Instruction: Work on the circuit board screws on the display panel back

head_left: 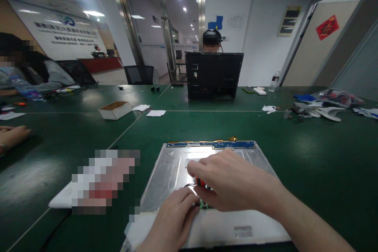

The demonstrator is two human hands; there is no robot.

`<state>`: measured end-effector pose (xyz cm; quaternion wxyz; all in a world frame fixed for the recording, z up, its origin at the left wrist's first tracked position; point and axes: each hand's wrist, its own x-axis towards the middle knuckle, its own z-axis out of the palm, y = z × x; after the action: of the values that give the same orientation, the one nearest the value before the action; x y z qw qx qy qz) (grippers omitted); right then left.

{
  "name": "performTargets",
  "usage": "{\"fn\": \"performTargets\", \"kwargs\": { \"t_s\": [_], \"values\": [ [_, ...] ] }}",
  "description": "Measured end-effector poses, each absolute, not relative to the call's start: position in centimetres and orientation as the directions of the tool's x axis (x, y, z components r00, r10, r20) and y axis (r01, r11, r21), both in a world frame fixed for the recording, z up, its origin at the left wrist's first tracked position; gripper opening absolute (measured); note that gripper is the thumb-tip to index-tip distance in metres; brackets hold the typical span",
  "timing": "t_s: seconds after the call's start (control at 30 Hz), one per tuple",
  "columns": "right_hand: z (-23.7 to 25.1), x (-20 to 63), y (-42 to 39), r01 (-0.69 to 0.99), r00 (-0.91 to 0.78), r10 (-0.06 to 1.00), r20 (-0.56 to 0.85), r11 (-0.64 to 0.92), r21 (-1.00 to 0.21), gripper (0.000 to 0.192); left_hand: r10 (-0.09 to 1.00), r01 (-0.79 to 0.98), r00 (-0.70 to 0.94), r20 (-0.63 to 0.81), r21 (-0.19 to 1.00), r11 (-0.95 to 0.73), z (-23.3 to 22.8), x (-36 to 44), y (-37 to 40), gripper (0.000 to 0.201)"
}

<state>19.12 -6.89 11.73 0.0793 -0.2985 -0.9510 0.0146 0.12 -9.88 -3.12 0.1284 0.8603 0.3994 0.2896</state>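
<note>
A flat silver display panel (159, 173) lies on the green table in front of me, with a long blue circuit board (195, 145) along its far edge. My right hand (227, 181) is closed round the red-and-black handle of a screwdriver (200, 182), held over the near half of the panel; its tip is hidden. Just left of it, my left hand (177, 212) rests with bent fingertips pressed at a small green circuit board (203, 204). Whatever those fingers pinch is hidden. A thin dark wire (189, 185) curves by the fingertips. White film (218, 228) covers the near edge.
A black monitor frame (214, 75) stands upright opposite, with a person behind it. Further left are an open cardboard box (115, 110) and another person's hand (13, 136). A blurred-out white packet (62, 197) lies beside the panel. Parts and bags (336, 98) sit far right.
</note>
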Motion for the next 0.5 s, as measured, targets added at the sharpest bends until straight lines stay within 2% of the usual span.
{"fn": "performTargets", "kwargs": {
  "t_s": [0.37,0.5],
  "values": [
    [13.3,20.8,-6.8,0.638,-0.747,0.644,0.165,0.764,-0.092,0.008,0.811,0.645,0.522,0.265,0.499,-0.579,-2.5,0.1,-10.3,0.017],
    [14.2,22.7,-6.3,0.666,-0.694,0.687,0.216,0.726,-0.169,0.008,0.83,0.647,0.484,0.277,0.525,-0.553,-1.8,0.0,-10.5,0.015]
  ]
}}
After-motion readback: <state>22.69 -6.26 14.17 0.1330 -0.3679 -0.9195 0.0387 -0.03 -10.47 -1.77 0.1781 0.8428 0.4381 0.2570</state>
